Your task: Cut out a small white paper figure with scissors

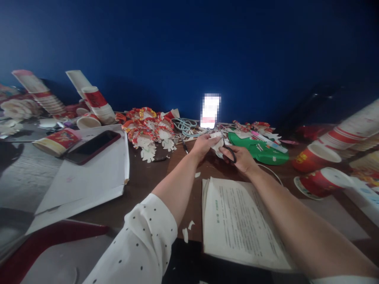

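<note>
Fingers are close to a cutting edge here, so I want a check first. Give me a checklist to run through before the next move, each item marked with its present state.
1. White paper piece held in the left hand: ok.
2. Black-handled scissors in the right hand's grip: ok.
3. Scissor blades clear of the left fingers: cannot tell; that spot is too small and blurred.
4. Printed book away from the blades: ok; it lies nearer the wearer.
5. Brown tabletop free of loose paper scraps: not ok; some lie left of the book.
</note>
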`<state>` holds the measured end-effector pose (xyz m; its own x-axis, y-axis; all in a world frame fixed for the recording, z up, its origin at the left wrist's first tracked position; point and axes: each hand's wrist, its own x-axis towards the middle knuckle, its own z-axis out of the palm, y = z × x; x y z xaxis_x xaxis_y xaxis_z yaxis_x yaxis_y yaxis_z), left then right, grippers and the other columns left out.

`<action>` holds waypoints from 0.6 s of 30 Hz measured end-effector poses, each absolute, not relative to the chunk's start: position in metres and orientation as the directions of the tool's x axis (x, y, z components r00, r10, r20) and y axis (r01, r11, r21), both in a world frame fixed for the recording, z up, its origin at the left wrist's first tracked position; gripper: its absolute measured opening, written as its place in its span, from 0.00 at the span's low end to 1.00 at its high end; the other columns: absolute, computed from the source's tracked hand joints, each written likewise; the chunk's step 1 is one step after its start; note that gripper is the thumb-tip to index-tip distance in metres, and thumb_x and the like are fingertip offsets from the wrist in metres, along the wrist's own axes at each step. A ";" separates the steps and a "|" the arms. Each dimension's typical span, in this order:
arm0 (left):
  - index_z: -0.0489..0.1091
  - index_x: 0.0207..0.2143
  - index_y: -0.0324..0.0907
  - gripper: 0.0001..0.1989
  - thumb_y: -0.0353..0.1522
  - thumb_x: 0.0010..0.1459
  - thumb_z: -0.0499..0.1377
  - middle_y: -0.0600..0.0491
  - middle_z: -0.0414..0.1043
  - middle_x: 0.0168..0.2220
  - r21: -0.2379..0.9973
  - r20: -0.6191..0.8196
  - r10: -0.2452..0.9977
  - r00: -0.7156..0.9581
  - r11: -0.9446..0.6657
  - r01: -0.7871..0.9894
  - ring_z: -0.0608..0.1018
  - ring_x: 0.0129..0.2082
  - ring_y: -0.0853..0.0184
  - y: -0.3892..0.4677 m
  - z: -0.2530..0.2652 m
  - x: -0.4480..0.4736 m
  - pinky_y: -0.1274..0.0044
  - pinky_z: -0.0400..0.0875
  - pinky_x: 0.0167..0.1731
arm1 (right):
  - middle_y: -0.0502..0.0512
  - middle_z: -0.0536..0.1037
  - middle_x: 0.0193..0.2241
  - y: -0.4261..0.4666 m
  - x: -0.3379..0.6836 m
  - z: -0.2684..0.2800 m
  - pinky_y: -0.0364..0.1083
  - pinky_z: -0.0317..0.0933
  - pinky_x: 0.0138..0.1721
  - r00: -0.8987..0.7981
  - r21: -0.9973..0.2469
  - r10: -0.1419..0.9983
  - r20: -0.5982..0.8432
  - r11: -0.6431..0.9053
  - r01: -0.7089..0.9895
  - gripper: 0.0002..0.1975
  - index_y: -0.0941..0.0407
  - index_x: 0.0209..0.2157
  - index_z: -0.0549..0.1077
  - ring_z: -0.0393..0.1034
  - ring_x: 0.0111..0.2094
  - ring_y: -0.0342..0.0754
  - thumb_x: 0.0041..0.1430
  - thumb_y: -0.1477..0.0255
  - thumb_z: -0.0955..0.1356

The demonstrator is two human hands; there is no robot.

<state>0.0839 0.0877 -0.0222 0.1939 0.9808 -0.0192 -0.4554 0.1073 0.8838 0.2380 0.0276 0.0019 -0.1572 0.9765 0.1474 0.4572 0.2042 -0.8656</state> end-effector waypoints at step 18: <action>0.78 0.33 0.36 0.12 0.33 0.48 0.73 0.50 0.78 0.28 0.915 -0.019 0.979 0.201 0.098 -0.392 0.76 0.27 0.69 0.094 -0.030 0.083 0.74 0.71 0.36 | 0.59 0.84 0.33 0.034 0.244 -0.012 0.49 0.63 0.37 -0.105 -0.608 0.950 0.292 0.270 0.747 0.23 0.53 0.42 0.84 0.76 0.36 0.58 0.57 0.49 0.72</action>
<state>0.0830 0.0945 -0.0297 0.2012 0.9794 -0.0191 -0.3916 0.0983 0.9149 0.2444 0.0341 -0.0122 -0.1052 0.9505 0.2924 0.7465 0.2698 -0.6082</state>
